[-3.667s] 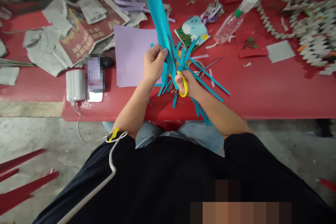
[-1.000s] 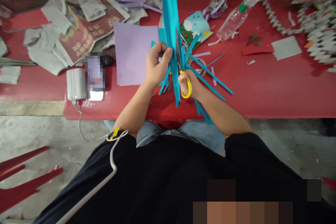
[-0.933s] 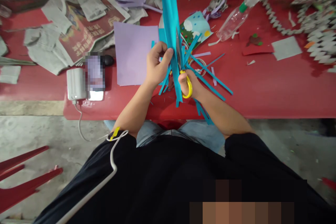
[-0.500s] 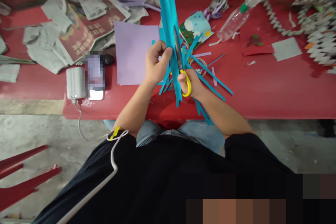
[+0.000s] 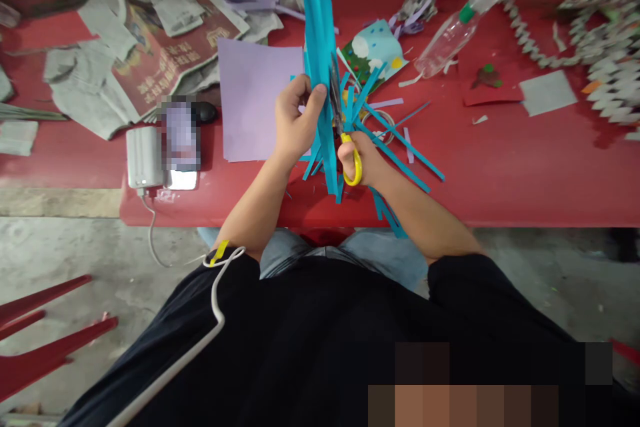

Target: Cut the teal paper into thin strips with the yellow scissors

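Cutting seems under way: over the desk (image 5: 525, 180), the left hand (image 5: 299, 112) pinches creased blue paper (image 5: 319, 33) while the right hand (image 5: 367, 159) grips yellow-handled scissors (image 5: 338, 112) at the paper's right edge, and the next snip likely calls for steady tension.

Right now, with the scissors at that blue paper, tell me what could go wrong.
The left hand grips the blue paper close beside the blades of the scissors, so a slip might nick it.
The paper is creased and its far end unsupported; it could flex and let a cut wander.
Loose blue strips lie around the right hand, some reaching the table's near edge, so a bump might knock them off.
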Motion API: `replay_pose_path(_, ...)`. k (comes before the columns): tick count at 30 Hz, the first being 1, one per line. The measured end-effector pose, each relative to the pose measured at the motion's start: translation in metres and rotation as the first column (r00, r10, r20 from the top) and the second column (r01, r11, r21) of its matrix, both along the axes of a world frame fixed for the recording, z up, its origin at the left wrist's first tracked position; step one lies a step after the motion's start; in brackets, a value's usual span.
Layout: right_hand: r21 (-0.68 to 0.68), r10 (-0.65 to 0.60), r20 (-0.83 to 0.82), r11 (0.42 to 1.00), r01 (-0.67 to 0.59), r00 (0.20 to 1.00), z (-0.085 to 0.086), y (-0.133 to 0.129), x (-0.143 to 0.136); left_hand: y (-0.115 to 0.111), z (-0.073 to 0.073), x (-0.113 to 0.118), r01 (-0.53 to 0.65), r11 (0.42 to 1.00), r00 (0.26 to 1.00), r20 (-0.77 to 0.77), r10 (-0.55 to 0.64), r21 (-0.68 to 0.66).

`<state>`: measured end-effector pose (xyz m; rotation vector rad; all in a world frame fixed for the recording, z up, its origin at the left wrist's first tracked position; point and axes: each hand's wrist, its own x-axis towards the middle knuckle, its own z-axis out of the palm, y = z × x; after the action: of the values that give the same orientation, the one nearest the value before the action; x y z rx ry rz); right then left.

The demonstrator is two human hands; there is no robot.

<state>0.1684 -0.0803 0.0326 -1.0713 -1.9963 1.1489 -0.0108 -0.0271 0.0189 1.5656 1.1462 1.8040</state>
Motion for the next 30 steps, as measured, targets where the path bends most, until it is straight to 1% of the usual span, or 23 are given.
replay_pose_path(3, 0.070, 0.000, 0.019, 0.998, -0.002, 1.000, -0.005, 0.001, 0.001, -0.002, -0.001, 0.000, 0.020, 1.000, 0.999, -0.034, -0.020, 0.002)
replay_pose_path(9, 0.114, -0.019, 0.026, 0.993, 0.016, 0.999, -0.010, 0.004, 0.005, -0.007, -0.005, 0.004, 0.059, 0.998, 0.994, -0.093, -0.058, 0.010)
replay_pose_path(13, 0.111, -0.048, 0.014, 0.993, 0.046, 0.999, -0.010, 0.004, 0.005, -0.007, -0.007, 0.005, 0.084, 0.996, 0.991, -0.105, -0.081, 0.028)
replay_pose_path(18, 0.080, -0.063, -0.009, 0.995, 0.063, 0.998, -0.011, 0.003, 0.006, -0.006, -0.007, 0.006, 0.081, 0.995, 0.988, -0.139, -0.072, 0.064)
replay_pose_path(21, 0.088, -0.057, -0.023, 0.994, 0.059, 0.998, -0.011, 0.001, 0.007, -0.007, -0.006, 0.007, 0.083, 0.995, 0.989, -0.128, -0.076, 0.051)
replay_pose_path(25, 0.087, -0.051, -0.032, 0.995, 0.054, 0.998, -0.005, -0.001, 0.006, -0.009, -0.004, 0.006, 0.077, 0.997, 0.993, -0.088, -0.077, 0.004)
replay_pose_path(28, 0.077, -0.029, -0.067, 0.996, 0.034, 0.997, -0.001, -0.002, 0.003, -0.008, -0.003, 0.006, 0.060, 0.998, 0.997, -0.054, -0.061, -0.027)
replay_pose_path(30, 0.070, -0.018, -0.091, 0.997, 0.025, 0.996, -0.003, -0.003, 0.001, -0.005, -0.002, 0.005, 0.040, 0.999, 0.999, -0.034, -0.041, -0.029)
